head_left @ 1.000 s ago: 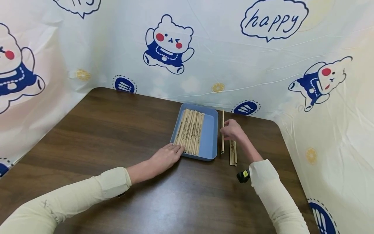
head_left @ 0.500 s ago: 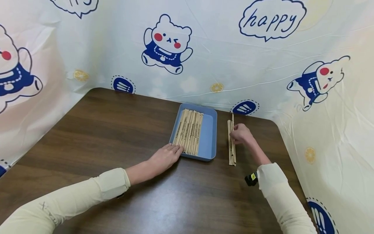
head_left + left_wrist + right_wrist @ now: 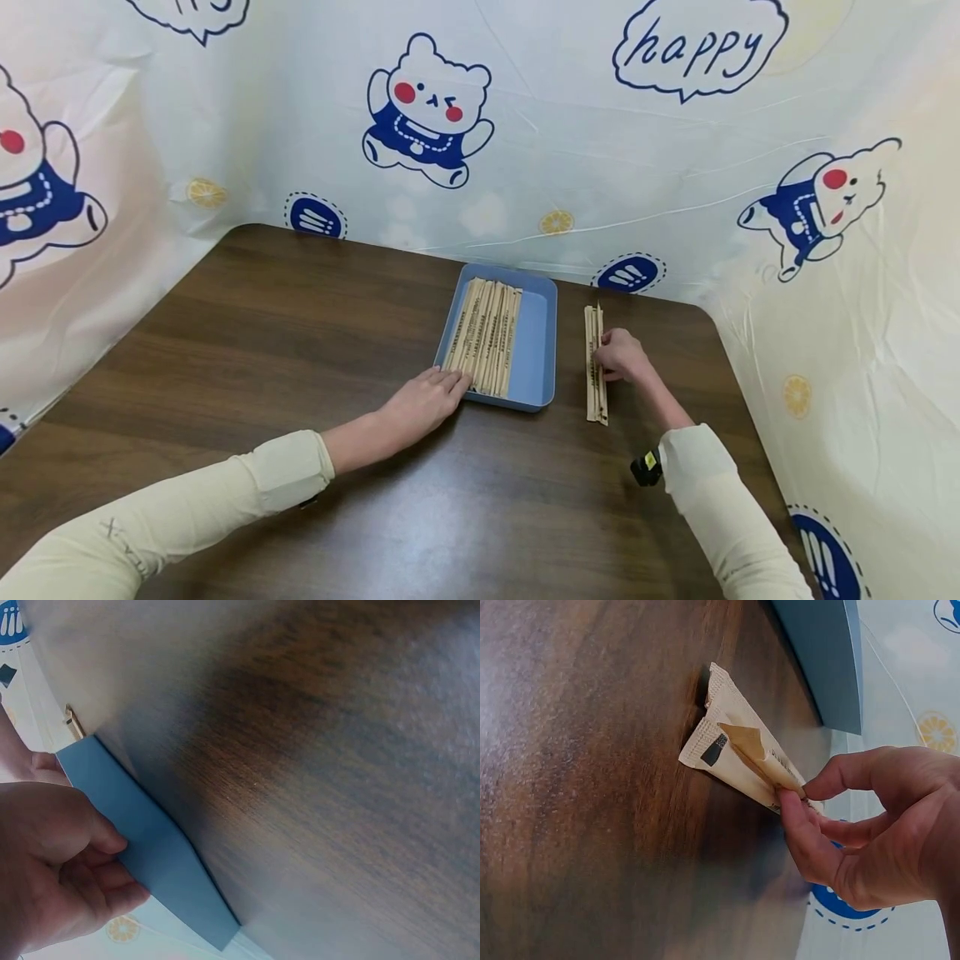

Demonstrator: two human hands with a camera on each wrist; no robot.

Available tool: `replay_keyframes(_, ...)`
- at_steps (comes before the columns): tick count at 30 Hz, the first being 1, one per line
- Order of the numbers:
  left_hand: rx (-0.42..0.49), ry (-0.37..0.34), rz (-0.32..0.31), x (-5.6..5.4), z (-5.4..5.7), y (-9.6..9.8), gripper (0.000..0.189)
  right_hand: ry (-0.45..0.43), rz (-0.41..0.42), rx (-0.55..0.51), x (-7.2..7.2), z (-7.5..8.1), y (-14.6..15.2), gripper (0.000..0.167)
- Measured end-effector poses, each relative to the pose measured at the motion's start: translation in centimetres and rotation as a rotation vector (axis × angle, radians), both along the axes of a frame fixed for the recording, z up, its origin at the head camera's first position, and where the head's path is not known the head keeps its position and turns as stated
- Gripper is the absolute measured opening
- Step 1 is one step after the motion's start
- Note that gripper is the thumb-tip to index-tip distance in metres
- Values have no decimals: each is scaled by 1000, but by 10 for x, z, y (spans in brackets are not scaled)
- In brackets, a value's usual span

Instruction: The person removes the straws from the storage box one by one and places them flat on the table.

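My left hand holds the near left corner of a blue rectangular tray, with thumb and fingertips at its wall in the left wrist view. A row of slim, tan paper-wrapped sticks with dark print fills the tray's left part. Right of the tray, my right hand pinches one paper-wrapped stick between thumb and fingers. It lies along the top of other wrapped sticks on the table, whose crimped ends show in the right wrist view. The far part of the held stick is hidden by my fingers.
The brown wooden table carries all of this. A printed cloth with bears hangs behind it and at both sides, close behind the tray's far edge. A black wrist camera sits by my right cuff.
My right hand has moved right, away from the tray's side, bringing its stick over the others on the table, then slightly nearer me. The left hand and tray stay put.
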State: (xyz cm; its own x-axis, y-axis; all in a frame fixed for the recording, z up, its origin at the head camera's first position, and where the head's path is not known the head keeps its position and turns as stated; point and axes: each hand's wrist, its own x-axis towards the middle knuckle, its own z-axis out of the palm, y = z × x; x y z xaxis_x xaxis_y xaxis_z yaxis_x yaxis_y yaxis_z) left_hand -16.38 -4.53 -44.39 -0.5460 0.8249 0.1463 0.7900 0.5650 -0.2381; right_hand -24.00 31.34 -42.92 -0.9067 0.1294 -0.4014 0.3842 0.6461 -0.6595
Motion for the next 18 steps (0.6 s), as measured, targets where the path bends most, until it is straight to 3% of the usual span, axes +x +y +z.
replay_keyframes(7,10,13,-2,0,0,0,41,12,17,42,-1,-1,-1,34)
replay_keyframes(18,12,4,-3,0,0,0,41,33,7,83,2,-1,-3,45)
